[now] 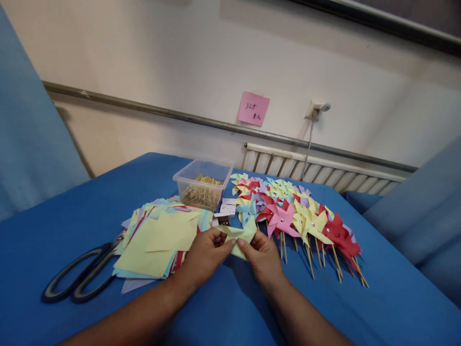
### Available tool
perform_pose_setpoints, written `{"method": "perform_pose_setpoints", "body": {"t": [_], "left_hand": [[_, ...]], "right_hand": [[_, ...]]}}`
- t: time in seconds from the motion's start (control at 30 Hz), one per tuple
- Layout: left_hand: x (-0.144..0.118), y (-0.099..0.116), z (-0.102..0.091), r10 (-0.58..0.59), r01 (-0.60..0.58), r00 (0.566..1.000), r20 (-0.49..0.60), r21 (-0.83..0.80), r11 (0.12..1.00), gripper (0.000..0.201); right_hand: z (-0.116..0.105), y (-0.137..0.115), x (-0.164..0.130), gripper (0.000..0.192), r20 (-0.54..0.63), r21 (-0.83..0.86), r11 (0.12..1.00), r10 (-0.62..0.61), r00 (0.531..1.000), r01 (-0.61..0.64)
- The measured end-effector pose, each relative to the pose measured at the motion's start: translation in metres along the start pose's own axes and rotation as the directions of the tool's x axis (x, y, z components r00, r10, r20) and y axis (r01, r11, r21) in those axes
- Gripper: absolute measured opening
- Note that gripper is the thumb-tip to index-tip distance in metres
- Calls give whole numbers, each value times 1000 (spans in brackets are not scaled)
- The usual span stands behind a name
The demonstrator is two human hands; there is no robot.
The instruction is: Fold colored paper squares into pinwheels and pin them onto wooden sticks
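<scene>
Between my two hands is a pale yellow-green paper pinwheel [248, 233], its corners folded in to a small metal pin at the centre. My left hand [208, 251] pinches its left side, the thumb beside the pin. On the other side my right hand [264, 257] grips the pinwheel, thumb also close to the centre. No stick shows on this pinwheel; its back is hidden. Just behind it sits a small box [223, 220] with dark contents I cannot make out. Left of my left hand lies a stack of coloured paper squares [154, 245].
Finished-looking pinwheels on sticks [283, 220] cover the right side of the blue-covered table [90, 211]. A clear plastic tub [183, 185] of thin wooden sticks stands behind the paper. Scissors [90, 271] lie at the left, blades under the stack. A radiator [284, 163] lines the wall.
</scene>
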State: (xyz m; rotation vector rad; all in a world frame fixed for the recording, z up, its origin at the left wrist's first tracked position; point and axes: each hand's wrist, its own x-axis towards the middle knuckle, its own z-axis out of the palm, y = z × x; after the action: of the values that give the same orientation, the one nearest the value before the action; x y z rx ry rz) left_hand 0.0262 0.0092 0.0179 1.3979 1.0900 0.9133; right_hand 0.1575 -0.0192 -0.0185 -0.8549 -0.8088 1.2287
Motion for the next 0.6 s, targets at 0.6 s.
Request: {"method": "perform_pose_setpoints", "body": {"t": [0.6], "left_hand": [[-15,14,3,-39,70,994,107,-302,951,26]], "right_hand": [[-19,-30,0,16,571,-738,-100,-619,539,667]]}}
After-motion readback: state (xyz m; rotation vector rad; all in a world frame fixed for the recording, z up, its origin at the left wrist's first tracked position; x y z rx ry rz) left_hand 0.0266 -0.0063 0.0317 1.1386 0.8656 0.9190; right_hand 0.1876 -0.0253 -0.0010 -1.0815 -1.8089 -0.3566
